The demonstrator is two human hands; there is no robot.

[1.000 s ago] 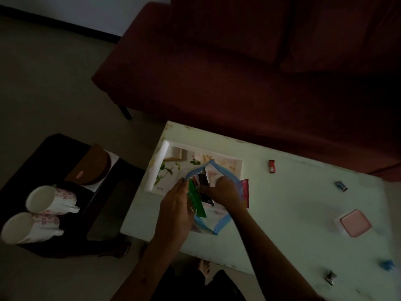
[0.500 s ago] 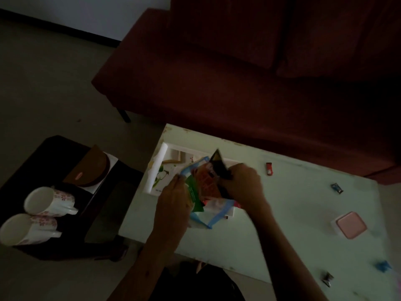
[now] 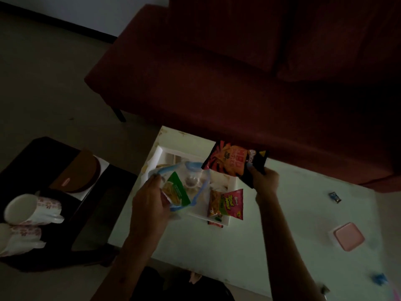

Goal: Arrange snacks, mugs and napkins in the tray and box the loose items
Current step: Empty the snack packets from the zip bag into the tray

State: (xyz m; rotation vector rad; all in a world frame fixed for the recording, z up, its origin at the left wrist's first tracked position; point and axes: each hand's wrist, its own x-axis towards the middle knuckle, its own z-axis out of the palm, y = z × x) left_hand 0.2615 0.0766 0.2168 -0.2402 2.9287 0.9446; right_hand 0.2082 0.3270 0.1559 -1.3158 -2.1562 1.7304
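My left hand (image 3: 149,203) grips a clear zip bag with a blue rim (image 3: 186,181), held open over the white tray (image 3: 219,218); a green snack packet (image 3: 176,190) sticks out of the bag. My right hand (image 3: 263,178) holds up an orange snack packet (image 3: 227,159) together with a black packet (image 3: 257,164) above the tray's far right corner. A pink and yellow snack packet (image 3: 225,203) lies on the tray's right side. Two white floral mugs (image 3: 32,209) lie on their sides on the dark side table at the left.
On the white table (image 3: 260,246) sit a pink-lidded box (image 3: 348,236), a small wrapped sweet (image 3: 335,197) and a blue item (image 3: 378,279). A brown round holder (image 3: 76,172) rests on the dark side table (image 3: 43,153). A dark red sofa (image 3: 238,72) runs behind the table.
My right hand has pulled the orange and black packets out of the zip bag and lifted them up to the right. My left hand still holds the bag open.
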